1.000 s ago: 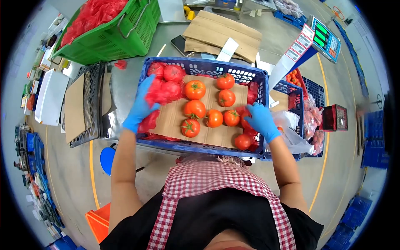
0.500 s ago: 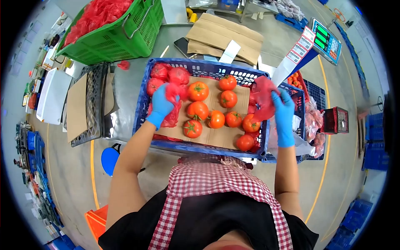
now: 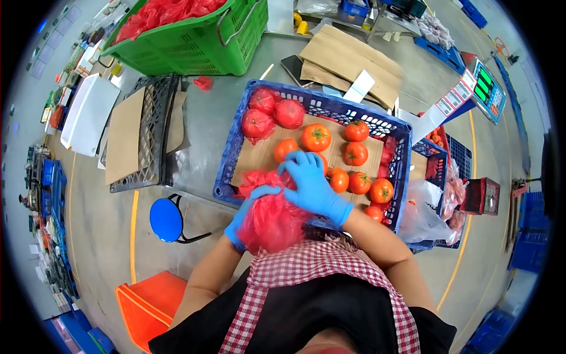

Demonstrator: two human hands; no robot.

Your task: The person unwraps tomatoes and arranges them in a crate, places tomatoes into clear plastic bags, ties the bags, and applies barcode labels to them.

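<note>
My left hand [image 3: 246,217], in a blue glove, is closed on a crumpled red plastic bag [image 3: 274,224] over the crate's front edge, close to my apron. My right hand [image 3: 318,187], also gloved, curls its fingers and thumb at the bag's upper edge and partly hides a tomato behind it. What the bag contains is unclear. Below lies a blue crate [image 3: 221,171] lined with cardboard [image 3: 244,162]. Loose tomatoes [image 3: 316,137] are spread across its middle and right. Red-wrapped tomatoes [image 3: 258,124] sit in the back left corner, with more red film along the right wall.
A green crate [image 3: 236,50] heaped with red bags [image 3: 171,16] stands back left. Flat cardboard [image 3: 354,56] and a phone [image 3: 295,69] lie behind. At right are a scale [image 3: 488,91], a label strip [image 3: 451,100] and clear bags [image 3: 427,215]. A blue stool [image 3: 166,219] is at left.
My right hand has swung left from the crate's right side to my left hand. The red bag at left has come toward my body, out of the crate. The view has shifted.
</note>
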